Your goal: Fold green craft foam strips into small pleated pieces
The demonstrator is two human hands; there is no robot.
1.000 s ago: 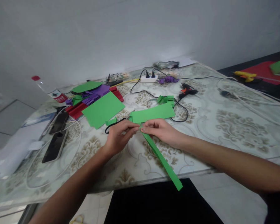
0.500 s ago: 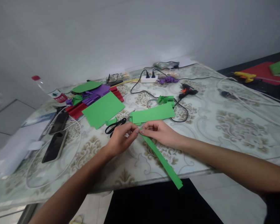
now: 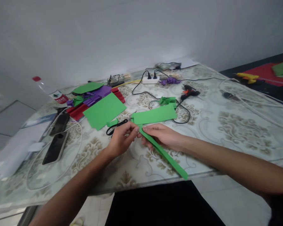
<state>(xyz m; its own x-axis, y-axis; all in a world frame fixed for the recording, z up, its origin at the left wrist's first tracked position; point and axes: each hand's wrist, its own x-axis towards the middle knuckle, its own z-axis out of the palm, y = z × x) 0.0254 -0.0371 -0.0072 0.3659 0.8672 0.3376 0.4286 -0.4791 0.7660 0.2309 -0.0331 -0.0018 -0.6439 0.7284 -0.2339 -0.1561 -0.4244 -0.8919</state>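
Observation:
A long, narrow green paper strip slants from my fingers toward the table's front edge, seemingly in more than one layer. My left hand pinches its far end between thumb and fingers. Close beside, my right hand grips the strip, thumb on top and fingertips underneath. Black-handled scissors lie just beyond my left hand, partly hidden by it. Behind my hands rests a wider green paper piece, with folded green paper bits past it.
Left of centre are a green sheet, purple paper pieces and red folded paper. Two phones and a bottle are at left. A black glue gun and a white power strip sit farther back, with cables around.
My right hand has turned slightly, its fingertips now showing under the strip. The strip's loose end has risen and shifted a little to the right. My left hand has barely moved.

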